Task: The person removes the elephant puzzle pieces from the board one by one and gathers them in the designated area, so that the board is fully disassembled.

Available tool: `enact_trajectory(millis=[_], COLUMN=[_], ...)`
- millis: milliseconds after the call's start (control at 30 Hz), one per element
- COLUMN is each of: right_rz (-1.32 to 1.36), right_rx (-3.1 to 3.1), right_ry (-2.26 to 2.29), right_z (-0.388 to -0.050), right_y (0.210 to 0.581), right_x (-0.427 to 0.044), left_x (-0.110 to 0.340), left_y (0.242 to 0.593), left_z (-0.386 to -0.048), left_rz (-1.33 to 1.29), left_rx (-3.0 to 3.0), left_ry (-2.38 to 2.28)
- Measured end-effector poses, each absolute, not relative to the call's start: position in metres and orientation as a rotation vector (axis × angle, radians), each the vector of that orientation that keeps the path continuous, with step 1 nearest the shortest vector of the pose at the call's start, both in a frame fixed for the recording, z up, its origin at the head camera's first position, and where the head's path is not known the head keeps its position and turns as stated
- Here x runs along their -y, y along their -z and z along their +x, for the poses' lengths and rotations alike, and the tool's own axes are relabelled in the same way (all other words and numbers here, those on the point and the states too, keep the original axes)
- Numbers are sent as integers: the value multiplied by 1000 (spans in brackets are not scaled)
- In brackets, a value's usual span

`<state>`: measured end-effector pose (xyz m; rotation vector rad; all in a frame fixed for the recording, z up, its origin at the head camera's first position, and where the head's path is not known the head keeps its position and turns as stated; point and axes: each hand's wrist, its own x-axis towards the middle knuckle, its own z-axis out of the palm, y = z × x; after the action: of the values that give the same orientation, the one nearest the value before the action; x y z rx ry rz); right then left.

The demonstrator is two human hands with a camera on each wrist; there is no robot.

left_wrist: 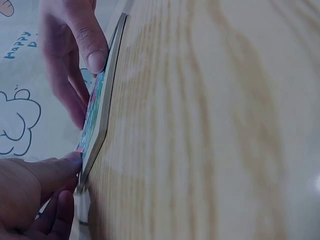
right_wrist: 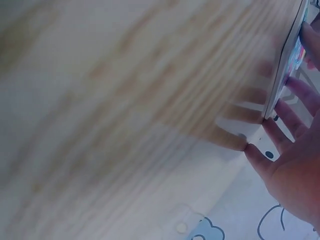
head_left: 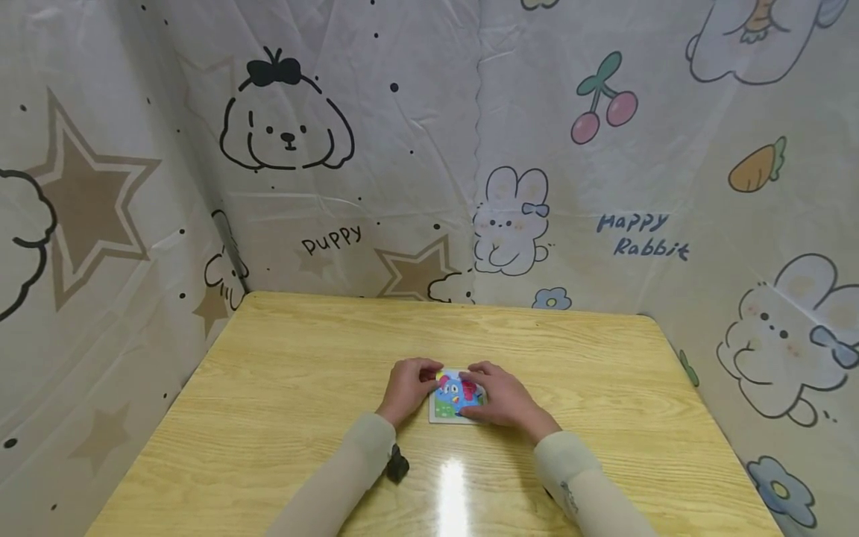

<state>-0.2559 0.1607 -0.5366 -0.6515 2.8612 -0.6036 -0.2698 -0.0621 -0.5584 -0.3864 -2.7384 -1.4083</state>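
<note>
A small square puzzle board (head_left: pixel 444 409) with a blue cartoon elephant picture and a pale rim lies flat on the table. At its left edge my left hand (head_left: pixel 408 389) pinches the rim, thumb on top and the other fingers curled beside it, as the left wrist view shows. My right hand (head_left: pixel 499 395) spreads over the right side, its thumb and a fingertip touching the picture. In the right wrist view the right hand's fingers (right_wrist: pixel 287 112) are fairly straight, some tips on the tabletop by the board's edge. The right hand covers part of the picture.
The wooden table (head_left: pixel 302 350) reaches back to a printed fabric wall (head_left: pixel 416 149), with more fabric on both sides. A small black object (head_left: pixel 397 464) sits at the left sleeve cuff. A bright light reflection lies on the table in front of the board.
</note>
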Motion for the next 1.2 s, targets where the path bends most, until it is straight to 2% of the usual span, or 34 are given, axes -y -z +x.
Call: enact_trajectory(millis=[533, 1200], right_rz=[-640, -505], right_rx=[-2856, -3011], right_ry=[583, 593], right_z=[-257, -259], right_y=[540, 537], right_x=[-162, -137], left_x=[64, 65], left_y=[559, 557], left_z=[-271, -271], left_rz=[-409, -424], left_rx=[2738, 2722], left_ry=[1413, 1445])
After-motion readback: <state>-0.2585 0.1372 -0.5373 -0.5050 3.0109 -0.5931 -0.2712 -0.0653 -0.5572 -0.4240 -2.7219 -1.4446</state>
